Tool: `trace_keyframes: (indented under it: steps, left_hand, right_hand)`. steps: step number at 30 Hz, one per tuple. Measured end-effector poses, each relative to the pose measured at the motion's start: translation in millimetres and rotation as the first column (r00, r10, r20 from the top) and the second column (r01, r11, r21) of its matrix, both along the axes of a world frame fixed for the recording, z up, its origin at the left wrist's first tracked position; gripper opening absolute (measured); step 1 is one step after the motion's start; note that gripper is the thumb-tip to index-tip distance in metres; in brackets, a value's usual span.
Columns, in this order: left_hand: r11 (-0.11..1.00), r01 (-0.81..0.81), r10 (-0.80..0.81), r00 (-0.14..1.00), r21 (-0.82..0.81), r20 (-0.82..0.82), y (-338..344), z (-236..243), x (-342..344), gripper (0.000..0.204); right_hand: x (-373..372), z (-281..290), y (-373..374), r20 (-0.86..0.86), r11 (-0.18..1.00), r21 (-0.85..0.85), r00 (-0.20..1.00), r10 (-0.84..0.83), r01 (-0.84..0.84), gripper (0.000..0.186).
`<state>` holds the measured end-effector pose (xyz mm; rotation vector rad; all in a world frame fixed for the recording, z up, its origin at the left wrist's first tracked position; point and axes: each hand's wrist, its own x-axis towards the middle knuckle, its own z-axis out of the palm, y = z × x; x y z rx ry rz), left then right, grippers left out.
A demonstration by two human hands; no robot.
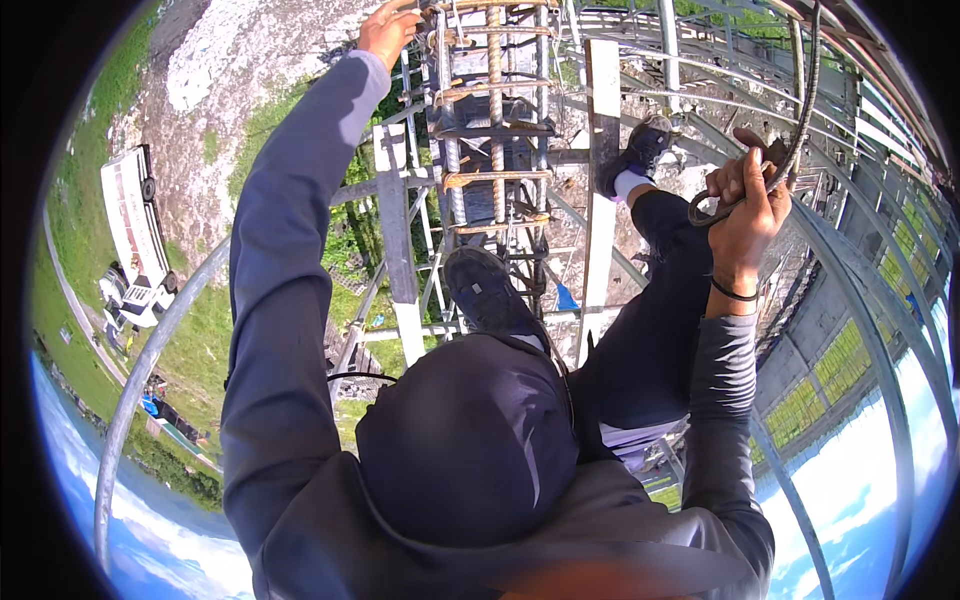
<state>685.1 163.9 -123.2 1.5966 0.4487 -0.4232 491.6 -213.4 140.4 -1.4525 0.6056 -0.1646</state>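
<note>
My left hand [388, 34] reaches up to the left side of a rebar cage [496, 130], its fingers stretched out beside the bars. Whether the fingertips touch the steel is hard to make out. On the right, my right hand [748, 205] is closed around a bent steel rod [808, 80]. The rod runs upward from the fist, and a curved hook end shows at the fist's left. The cage has thick lengthwise bars crossed by rusty stirrups. One of my shoes [486, 290] is at the cage's near end; the other shoe [640, 155] rests to its right.
Narrow boards [600, 150] flank the cage on both sides. Metal scaffold tubes [150, 370] curve around me left and right. Through the gaps the ground shows far below, with a white truck [138, 225] on grass. A blue scrap [567, 298] lies below.
</note>
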Motion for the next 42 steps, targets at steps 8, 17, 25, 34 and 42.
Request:
trace_keyframes:
  steps: [8,17,25,34,42]
  left_hand:
    - [0.998,-0.001,0.002,1.000,0.063,-0.021,30,-6,-33,0.031]
    - [0.826,-0.067,0.183,0.971,0.559,-0.154,-5,-91,-13,0.025]
    - [0.892,-0.274,0.363,0.908,0.359,-0.210,-19,-109,-5,0.021]
    - [0.898,-0.304,0.338,0.939,0.318,-0.057,0,-105,-4,0.028]
    - [0.947,-0.235,0.241,0.971,0.219,0.001,-7,-71,5,0.021]
  right_hand:
    - [-22,-55,16,-0.207,0.983,0.175,0.974,0.095,-0.058,0.024]
    - [-43,-59,10,-0.308,0.988,0.017,0.939,0.150,-0.152,0.026]
    - [-46,-44,5,-0.295,0.996,0.063,0.952,0.075,-0.060,0.028]
    - [-25,-43,29,-0.271,0.965,0.118,0.927,0.258,-0.235,0.029]
    - [-32,-48,21,-0.278,0.978,0.123,0.940,0.198,-0.169,0.025]
